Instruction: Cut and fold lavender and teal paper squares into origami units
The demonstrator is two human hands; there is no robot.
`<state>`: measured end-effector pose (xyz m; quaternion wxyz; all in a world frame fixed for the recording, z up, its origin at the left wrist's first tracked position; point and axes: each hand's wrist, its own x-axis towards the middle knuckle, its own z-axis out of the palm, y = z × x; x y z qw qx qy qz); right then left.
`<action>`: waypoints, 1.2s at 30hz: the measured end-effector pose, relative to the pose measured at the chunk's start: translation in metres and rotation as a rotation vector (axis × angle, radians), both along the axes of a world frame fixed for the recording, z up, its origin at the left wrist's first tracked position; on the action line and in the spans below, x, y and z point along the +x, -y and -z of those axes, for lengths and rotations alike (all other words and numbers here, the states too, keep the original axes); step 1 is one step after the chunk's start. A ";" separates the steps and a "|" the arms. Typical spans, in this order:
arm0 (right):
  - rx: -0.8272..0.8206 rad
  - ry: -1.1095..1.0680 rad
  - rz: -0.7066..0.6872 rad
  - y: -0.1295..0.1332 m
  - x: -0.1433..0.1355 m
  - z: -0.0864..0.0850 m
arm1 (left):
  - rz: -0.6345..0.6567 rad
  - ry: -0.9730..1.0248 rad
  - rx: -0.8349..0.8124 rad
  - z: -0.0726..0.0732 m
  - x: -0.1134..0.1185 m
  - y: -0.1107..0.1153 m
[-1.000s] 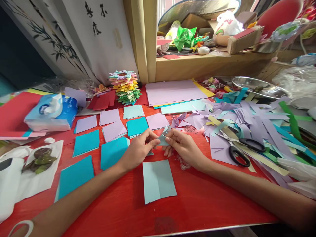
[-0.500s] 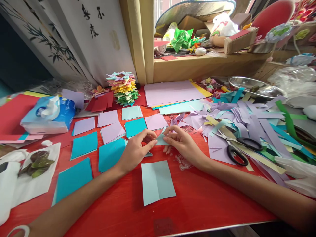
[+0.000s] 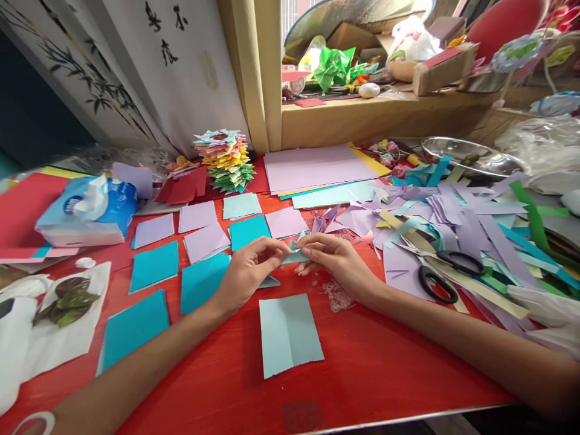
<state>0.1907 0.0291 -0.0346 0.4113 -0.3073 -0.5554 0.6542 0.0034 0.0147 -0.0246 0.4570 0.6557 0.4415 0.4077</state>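
Note:
A small folded piece of light blue paper (image 3: 295,256) is pinched between my two hands above the red table. My left hand (image 3: 254,266) grips its left end between thumb and fingers. On its other end, my right hand (image 3: 338,260) has thumb and fingertips pressed together. Nearer to me lies a light blue square (image 3: 290,335) with a crease down its middle. Teal squares (image 3: 206,283) lie beside my left hand, and part of another paper shows under that hand. Fingertips partly hide the folded piece.
Black-handled scissors (image 3: 446,275) lie among paper strips (image 3: 466,241) at the right. A tissue pack (image 3: 88,210) and leaves on a napkin (image 3: 98,308) are at the left. Behind stand a folded-paper stack (image 3: 225,160) and large lilac sheets (image 3: 317,169).
My fingers have drawn closer together over the folded light blue paper, with my right hand's fingers now lying flatter across it. The view has shifted slightly.

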 end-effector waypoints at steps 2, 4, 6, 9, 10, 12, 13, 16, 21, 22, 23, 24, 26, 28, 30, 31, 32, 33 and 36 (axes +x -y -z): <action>-0.026 0.001 0.003 0.000 -0.001 0.000 | 0.003 -0.029 0.035 -0.001 0.000 0.001; -0.030 0.000 0.006 -0.001 -0.001 -0.001 | 0.004 -0.076 0.069 -0.002 0.000 0.002; -0.022 0.000 0.013 -0.001 -0.001 -0.001 | 0.007 -0.120 0.090 -0.003 0.000 0.002; -0.024 0.000 0.025 -0.001 -0.001 0.000 | 0.011 -0.160 0.090 -0.005 0.001 0.003; -0.027 0.000 0.028 -0.001 -0.001 0.000 | 0.013 -0.166 0.084 -0.005 0.001 0.003; -0.029 0.001 0.029 -0.002 -0.002 0.001 | 0.012 -0.170 0.066 -0.006 0.002 0.003; -0.029 0.002 0.028 -0.002 -0.002 0.001 | 0.009 -0.164 0.054 -0.006 0.002 0.003; -0.025 0.009 0.030 -0.001 -0.002 0.002 | 0.003 -0.121 0.015 -0.005 0.003 0.002; -0.024 0.043 0.043 0.000 -0.002 0.000 | 0.008 -0.098 -0.006 -0.003 0.002 0.002; -0.024 0.052 0.047 0.001 -0.002 -0.001 | 0.008 -0.100 -0.008 -0.002 0.002 0.002; -0.023 0.059 0.052 0.001 -0.002 -0.001 | 0.007 -0.103 -0.009 -0.002 0.002 0.002; -0.023 0.065 0.054 0.001 -0.002 -0.002 | 0.007 -0.108 -0.008 -0.002 0.002 0.002; -0.018 0.074 0.056 0.002 -0.002 -0.003 | 0.008 -0.121 -0.004 -0.002 0.002 0.001; -0.009 0.086 0.057 0.002 -0.003 -0.003 | 0.015 -0.135 -0.005 -0.001 0.003 0.001; 0.006 0.094 0.055 0.002 -0.003 -0.003 | 0.028 -0.147 -0.011 -0.001 0.003 0.001; 0.017 0.093 0.047 0.002 -0.003 -0.003 | 0.035 -0.151 -0.015 -0.001 0.003 0.000; 0.030 0.088 0.036 0.002 -0.003 -0.003 | 0.041 -0.154 -0.020 -0.001 0.003 0.000; 0.043 0.084 0.024 0.002 -0.003 -0.003 | 0.046 -0.154 -0.025 -0.001 0.004 0.000; 0.063 0.086 0.005 0.002 -0.002 -0.004 | 0.049 -0.143 -0.035 -0.001 0.004 0.001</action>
